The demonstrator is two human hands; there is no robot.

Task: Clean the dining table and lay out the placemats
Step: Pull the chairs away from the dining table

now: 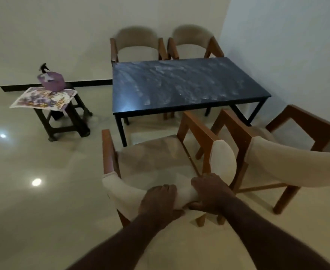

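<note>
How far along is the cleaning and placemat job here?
Done: nothing; the dining table is smeared whitish. In hand: left hand and right hand grip the backrest of the near chair. Left: wiping, then laying the floral placemats, which lie on the stool with the spray bottle.

The top of the dining table (189, 84) was coloured a dark slate-blue, streaked and blotched with whitish smears, and its frame was painted black. The placemats (43, 98) were printed with purple and yellow flowers on white. The nearest chair (121, 190) was framed in reddish-brown wood and upholstered in cream. The box (52, 81) was coloured lilac, the spray nozzle (43, 68) black. The stool (68, 121) was finished in dark brown, and the floor (33, 211) was tiled in glossy cream.
</note>
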